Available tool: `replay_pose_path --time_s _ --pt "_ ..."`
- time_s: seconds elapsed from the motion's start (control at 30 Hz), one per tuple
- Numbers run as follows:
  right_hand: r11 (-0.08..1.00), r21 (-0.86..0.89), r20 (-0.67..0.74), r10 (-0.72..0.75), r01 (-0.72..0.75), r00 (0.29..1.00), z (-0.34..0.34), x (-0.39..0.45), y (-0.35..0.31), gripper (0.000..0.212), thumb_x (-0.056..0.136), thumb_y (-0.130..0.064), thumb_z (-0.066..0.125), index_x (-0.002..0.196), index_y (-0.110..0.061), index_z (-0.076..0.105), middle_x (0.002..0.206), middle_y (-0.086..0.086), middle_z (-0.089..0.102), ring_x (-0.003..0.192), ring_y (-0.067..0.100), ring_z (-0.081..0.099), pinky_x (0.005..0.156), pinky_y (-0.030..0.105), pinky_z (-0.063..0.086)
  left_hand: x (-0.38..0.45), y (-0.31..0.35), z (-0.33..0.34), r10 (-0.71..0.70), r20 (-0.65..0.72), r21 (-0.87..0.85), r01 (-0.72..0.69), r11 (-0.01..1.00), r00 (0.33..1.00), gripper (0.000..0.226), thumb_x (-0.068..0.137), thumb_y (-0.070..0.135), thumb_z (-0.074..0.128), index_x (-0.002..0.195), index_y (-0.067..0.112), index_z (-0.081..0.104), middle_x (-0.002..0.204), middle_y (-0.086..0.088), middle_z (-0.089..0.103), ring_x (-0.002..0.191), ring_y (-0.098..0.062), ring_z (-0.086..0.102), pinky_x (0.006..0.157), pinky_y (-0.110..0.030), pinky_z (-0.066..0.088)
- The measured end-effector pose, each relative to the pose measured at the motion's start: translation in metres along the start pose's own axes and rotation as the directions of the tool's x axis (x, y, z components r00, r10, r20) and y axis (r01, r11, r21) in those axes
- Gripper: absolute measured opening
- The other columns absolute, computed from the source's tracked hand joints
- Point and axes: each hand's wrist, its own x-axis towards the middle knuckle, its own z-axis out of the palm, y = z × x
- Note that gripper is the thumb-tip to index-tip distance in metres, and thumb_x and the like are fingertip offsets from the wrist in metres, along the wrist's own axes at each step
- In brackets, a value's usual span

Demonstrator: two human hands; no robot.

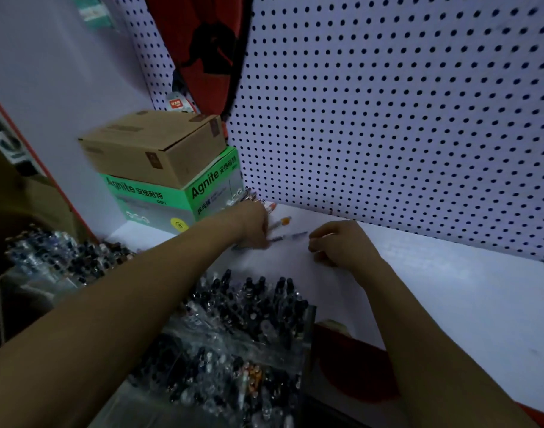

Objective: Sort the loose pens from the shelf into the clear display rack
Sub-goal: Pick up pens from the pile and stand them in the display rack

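Several loose pens [280,223] lie on the white shelf [434,273] near the pegboard corner, some with orange or red tips. My left hand [250,225] reaches over them, fingers curled down on a blue pen [287,236] and others under the palm. My right hand [338,242] rests on the shelf just right of that pen's end, fingers curled with nothing visible in them. The clear display rack [307,325], packed with dark-capped pens, stands below my forearms at the shelf's front. The picture is blurred.
A green box [171,196] with a brown carton [153,146] stacked on it stands left of the pens. A white pegboard [388,118] backs the shelf. A second clear bin of pens [63,254] sits at the far left. A red label [354,369] lies by the rack.
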Motion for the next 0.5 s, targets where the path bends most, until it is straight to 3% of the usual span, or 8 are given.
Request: replay_pose_path --time_s 0.1,0.2,0.33,0.43,0.5 --pt "0.996 -0.067 -0.037 -0.061 0.059 0.997 0.004 0.000 0.006 0.011 0.087 -0.007 0.067 0.095 -0.006 0.073 0.074 0.007 0.069 0.058 0.015 0.062 0.055 0.020 0.049 -0.006 -0.004 -0.012 -0.032 -0.138 -0.108 0.017 0.994 0.990 0.017 0.085 0.022 0.066 0.089 0.006 0.072 0.086 -0.009 0.068 0.077 -0.022 0.060 0.067 -0.028 0.046" --pt "0.952 -0.262 -0.029 -0.174 0.160 0.984 0.010 0.003 0.009 0.023 0.092 -0.019 0.063 0.114 -0.017 0.066 0.090 0.006 0.067 0.075 0.018 0.063 0.069 0.026 0.050 -0.014 -0.018 -0.025 -0.100 -0.246 -0.239 0.039 0.970 0.964 0.008 0.086 0.009 0.060 0.084 0.011 0.068 0.089 -0.007 0.067 0.081 -0.020 0.060 0.069 -0.027 0.043" --pt "0.780 -0.568 0.071 -0.272 0.263 0.960 0.024 0.012 0.006 0.039 0.097 -0.030 0.051 0.136 -0.031 0.046 0.095 0.000 0.062 0.083 0.021 0.060 0.070 0.029 0.047 -0.026 -0.036 -0.019 -0.157 -0.210 -0.285 0.093 0.954 0.965 0.008 0.090 0.010 0.059 0.090 0.010 0.067 0.087 -0.006 0.066 0.073 -0.016 0.057 0.067 -0.026 0.041" --pt "0.607 -0.707 0.180 -0.340 0.362 0.923 0.038 0.018 -0.002 0.045 0.103 -0.030 0.038 0.148 -0.035 0.032 0.130 0.007 0.058 0.106 0.028 0.060 0.083 0.035 0.048 -0.027 -0.040 -0.015 -0.172 -0.164 -0.358 0.104 0.928 0.971 0.012 0.091 0.004 0.054 0.095 0.009 0.064 0.088 -0.008 0.064 0.071 -0.018 0.057 0.060 -0.027 0.042" --pt "0.551 -0.735 0.249 -0.322 0.395 0.913 0.045 0.022 -0.009 0.044 0.104 -0.027 0.032 0.148 -0.034 0.034 0.139 0.008 0.052 0.114 0.030 0.057 0.089 0.038 0.047 -0.025 -0.040 -0.016 -0.187 -0.181 -0.386 0.105 0.916 0.965 0.015 0.093 0.005 0.053 0.099 0.008 0.066 0.092 -0.010 0.064 0.076 -0.022 0.058 0.064 -0.028 0.042"
